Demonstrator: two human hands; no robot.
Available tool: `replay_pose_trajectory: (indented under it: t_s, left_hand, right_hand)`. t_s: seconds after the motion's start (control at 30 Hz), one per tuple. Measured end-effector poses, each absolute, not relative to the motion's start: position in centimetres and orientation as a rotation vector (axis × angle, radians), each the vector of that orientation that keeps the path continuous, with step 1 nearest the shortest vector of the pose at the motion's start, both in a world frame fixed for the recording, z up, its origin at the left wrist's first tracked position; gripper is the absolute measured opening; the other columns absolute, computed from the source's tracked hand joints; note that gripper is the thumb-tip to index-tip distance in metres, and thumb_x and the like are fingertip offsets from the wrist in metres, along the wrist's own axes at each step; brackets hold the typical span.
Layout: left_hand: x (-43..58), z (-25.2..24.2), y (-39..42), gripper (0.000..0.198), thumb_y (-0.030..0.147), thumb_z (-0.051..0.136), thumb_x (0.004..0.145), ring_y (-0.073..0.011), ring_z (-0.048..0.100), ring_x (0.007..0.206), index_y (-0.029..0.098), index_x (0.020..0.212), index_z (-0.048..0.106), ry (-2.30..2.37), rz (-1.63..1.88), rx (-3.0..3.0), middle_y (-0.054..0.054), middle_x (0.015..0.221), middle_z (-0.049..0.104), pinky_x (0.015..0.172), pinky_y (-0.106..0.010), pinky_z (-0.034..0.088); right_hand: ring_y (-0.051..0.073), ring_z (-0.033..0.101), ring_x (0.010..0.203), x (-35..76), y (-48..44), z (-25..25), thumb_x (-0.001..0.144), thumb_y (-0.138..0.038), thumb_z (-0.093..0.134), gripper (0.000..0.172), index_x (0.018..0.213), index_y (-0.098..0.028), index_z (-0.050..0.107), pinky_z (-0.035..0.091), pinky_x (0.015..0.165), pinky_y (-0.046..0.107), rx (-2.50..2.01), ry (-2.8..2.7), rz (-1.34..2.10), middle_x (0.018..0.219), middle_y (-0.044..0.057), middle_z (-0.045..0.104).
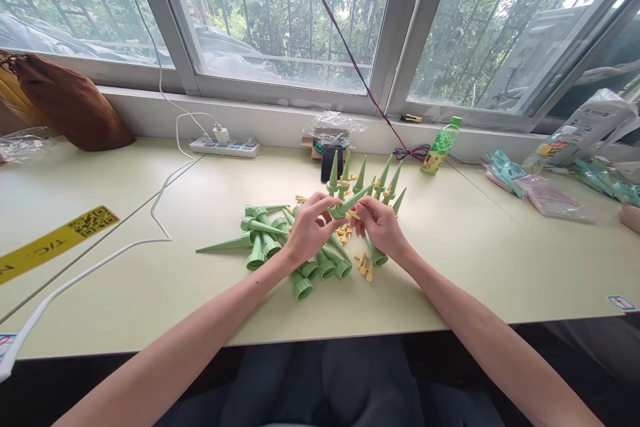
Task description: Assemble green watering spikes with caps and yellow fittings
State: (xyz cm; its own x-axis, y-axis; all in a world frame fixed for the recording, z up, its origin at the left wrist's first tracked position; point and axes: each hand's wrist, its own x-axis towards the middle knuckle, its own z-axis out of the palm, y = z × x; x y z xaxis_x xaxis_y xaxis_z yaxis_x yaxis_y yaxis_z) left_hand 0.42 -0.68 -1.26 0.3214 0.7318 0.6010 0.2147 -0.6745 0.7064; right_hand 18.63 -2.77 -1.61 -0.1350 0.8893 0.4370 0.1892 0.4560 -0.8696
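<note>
My left hand (311, 227) is closed around the wide capped end of a green plastic watering spike (354, 201), whose tip points up and to the right. My right hand (381, 221) pinches a small yellow valve piece (354, 214) right beside the spike; whether it is seated in the spike cannot be made out. Loose green spikes (257, 233) lie piled to the left and below my hands. Small yellow pieces (369, 269) are scattered under and in front of my right hand. Behind my hands several green spikes (360, 175) stand upright, some with yellow pieces at their sides.
A dark phone (332, 163) leans behind the upright spikes. A green-capped bottle (441, 147) stands by the window, near coiled wires (411, 151). Plastic-bagged items (537, 190) lie to the right. A power strip (230, 147) and white cable (163, 213) occupy the left.
</note>
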Motion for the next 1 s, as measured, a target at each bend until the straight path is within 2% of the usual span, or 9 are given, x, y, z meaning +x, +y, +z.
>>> replay_pose_trajectory:
  t_s: [0.5, 0.77, 1.0]
  left_hand:
    - [0.53, -1.00, -0.78, 0.025, 0.037, 0.068, 0.083, -0.0072, 0.055, 0.061, 0.020, 0.101, 0.067, 0.896, 1.418, 1.998, -0.006, 0.102, 0.059, 0.045, -0.017, 0.048]
    - [0.62, -0.85, -0.97, 0.023, 0.036, 0.067, 0.084, -0.0069, 0.055, 0.061, 0.020, 0.100, 0.067, 0.867, 1.403, 2.019, -0.005, 0.102, 0.059, 0.045, -0.017, 0.049]
    - [0.60, -0.88, -1.04, 0.022, 0.037, 0.066, 0.085, -0.0074, 0.056, 0.063, 0.021, 0.100, 0.065, 0.881, 1.363, 2.067, -0.005, 0.102, 0.058, 0.045, -0.017, 0.048]
  right_hand:
    - [0.012, 0.057, 0.049, 18.52, -2.64, -1.69, 0.090, -0.057, 0.052, 0.037, 0.090, -0.021, 0.055, 0.046, 0.043, 0.025, -0.955, -1.586, 0.832, 0.070, 0.000, 0.061]
    - [0.012, 0.052, 0.045, 18.53, -2.74, -1.64, 0.094, -0.057, 0.046, 0.042, 0.074, -0.020, 0.055, 0.042, 0.046, 0.026, -0.995, -1.680, 0.769, 0.060, -0.001, 0.056]
    - [0.011, 0.047, 0.042, 18.58, -2.70, -1.82, 0.094, -0.058, 0.043, 0.047, 0.069, -0.020, 0.055, 0.041, 0.047, 0.027, -1.033, -1.676, 0.726, 0.051, -0.003, 0.050]
